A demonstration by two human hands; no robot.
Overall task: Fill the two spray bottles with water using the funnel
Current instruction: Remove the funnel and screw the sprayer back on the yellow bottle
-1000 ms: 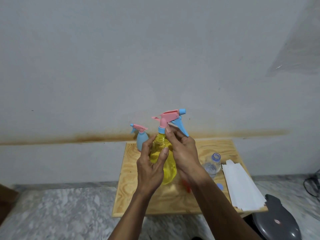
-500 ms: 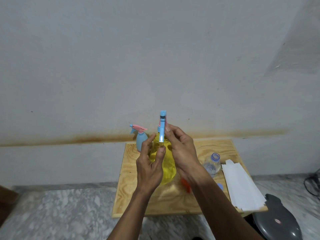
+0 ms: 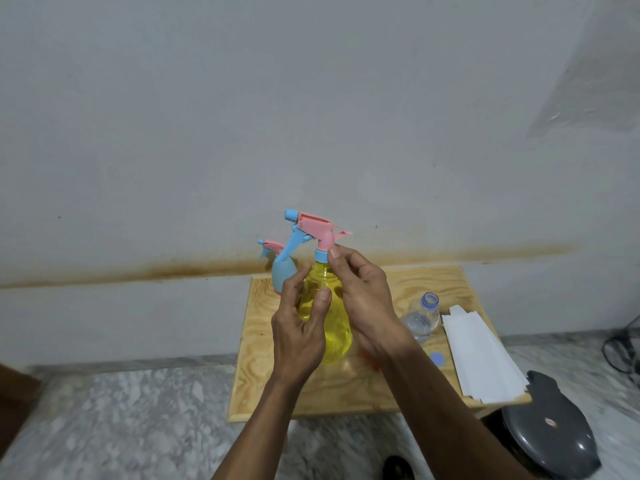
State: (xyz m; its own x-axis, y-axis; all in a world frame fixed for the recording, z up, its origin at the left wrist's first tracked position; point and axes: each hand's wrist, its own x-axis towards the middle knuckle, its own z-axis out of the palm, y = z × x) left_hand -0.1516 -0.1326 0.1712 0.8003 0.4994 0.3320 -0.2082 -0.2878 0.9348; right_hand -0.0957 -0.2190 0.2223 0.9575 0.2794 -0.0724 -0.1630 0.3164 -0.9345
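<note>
Yellow clear plastic, the spray bottle (image 3: 325,317) is held upright just above the wooden table (image 3: 349,393), its pink and blue trigger head (image 3: 313,233) pointing left. Head view only. Left hand (image 3: 301,334) grips the bottle body, thumb across the front, fingers curled round the far side. Right hand (image 3: 363,299) pinches the blue collar at the neck with thumb and fingertips, wrist raised over the bottle's right shoulder. Judged: bottle looks thin-walled and light, likely to dent under a hard squeeze, smooth enough to slip if wet; best held round the widest part of the body while the collar is turned. Second, blue spray bottle (image 3: 282,271) stands at the table's far left corner, against the wall. An uncapped water bottle (image 3: 420,317) stands just right of the hands, its cap (image 3: 437,359) nearby. Funnel not clearly identifiable.
</note>
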